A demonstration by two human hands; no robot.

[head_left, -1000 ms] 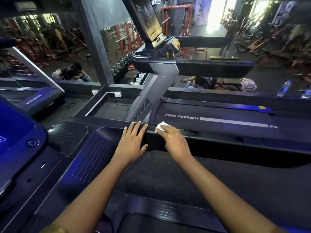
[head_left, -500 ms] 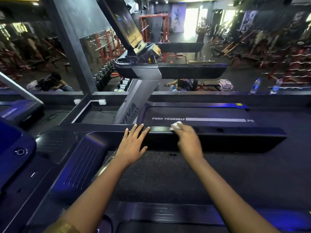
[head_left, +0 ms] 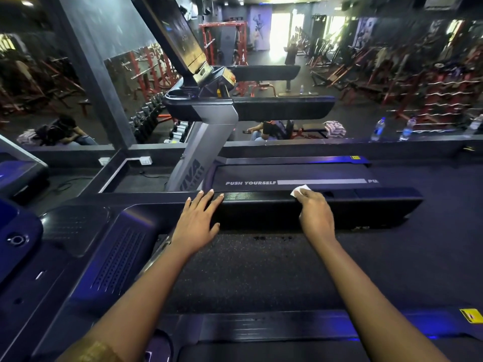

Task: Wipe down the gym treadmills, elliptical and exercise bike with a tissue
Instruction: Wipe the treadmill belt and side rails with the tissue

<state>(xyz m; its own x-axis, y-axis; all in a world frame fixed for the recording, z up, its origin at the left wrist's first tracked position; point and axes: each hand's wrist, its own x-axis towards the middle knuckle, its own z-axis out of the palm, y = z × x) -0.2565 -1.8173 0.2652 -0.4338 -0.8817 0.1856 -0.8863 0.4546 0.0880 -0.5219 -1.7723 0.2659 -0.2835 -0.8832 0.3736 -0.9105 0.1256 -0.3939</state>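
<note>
Left hand [head_left: 196, 220]: 9 o'clock of centre, flat, fingers straight and spread, resting on black handrail [head_left: 261, 202].
Right hand [head_left: 316, 215]: 2 o'clock, fingers curled round white tissue [head_left: 300, 191], pressing it to top edge of same handrail; one corner of tissue showing beyond knuckles.

Around:
- Neighbouring treadmill beyond the rail at 12 o'clock, with grey upright [head_left: 206, 147] and tilted console screen [head_left: 177, 40].
- Two water bottles [head_left: 377, 129] on ledge at 2 o'clock.
- Wall sockets [head_left: 145, 160] at 10 o'clock.
- Dumbbell rack [head_left: 149, 118] at 11 o'clock.
- Seated person [head_left: 271, 129] behind the upright, detail unclear.
- Perforated grille panel [head_left: 117, 259] at 8 o'clock.

Surface and room: speckled dark rubber flooring [head_left: 248, 270] below the rail. Gym hall with red weight frames [head_left: 431, 95] from 1 to 3 o'clock, bright doorway at 12.

Writing: "PUSH YOURSELF" in white on belt [head_left: 251, 183] just beyond the rail. Lettering ending "IVA" on upright. Yellow sticker [head_left: 470, 315] at 4 o'clock, unreadable.
</note>
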